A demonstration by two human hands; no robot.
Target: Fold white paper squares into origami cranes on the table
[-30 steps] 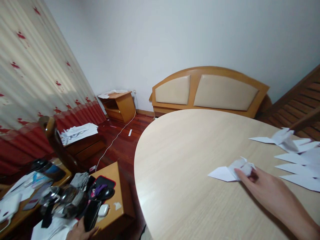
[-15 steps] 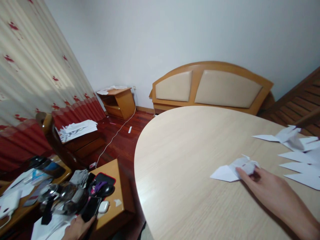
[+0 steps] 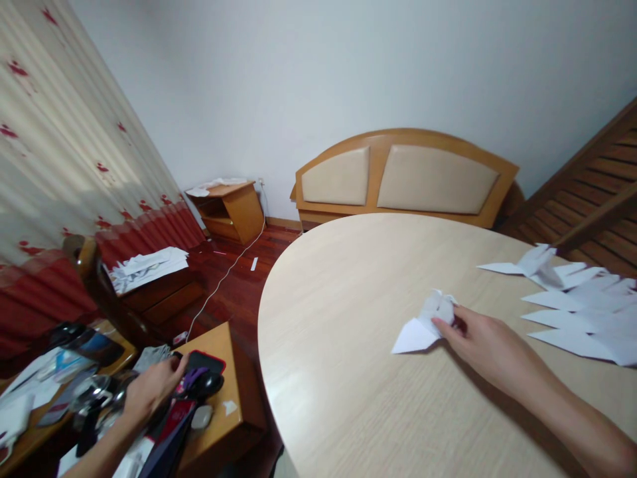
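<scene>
My right hand (image 3: 480,342) pinches a piece of folded white paper (image 3: 417,335) just at or above the pale round table (image 3: 338,299). The paper has a pointed flat end to the left and crumpled folds at the top. To its right lie several similar folded papers (image 3: 572,338), partly overlapping. On the left, my left hand (image 3: 154,388) is over the cluttered wooden cabinet (image 3: 239,392), fingers curled beside a dark phone-like object with a red edge (image 3: 209,362). What is in that hand is hidden.
A dark red booklet (image 3: 175,419), a white earphone case (image 3: 202,417), a black mouse-like object (image 3: 208,383) and glassware crowd the cabinet. Behind stand a wooden chair (image 3: 92,265), a stack of white paper (image 3: 149,265), a nightstand (image 3: 243,206) and a headboard (image 3: 438,179).
My left hand has moved up and forward over the clutter. The black phone is no longer seen where it lay, and the dark red booklet shows there. My right hand keeps the folded paper, tilted differently.
</scene>
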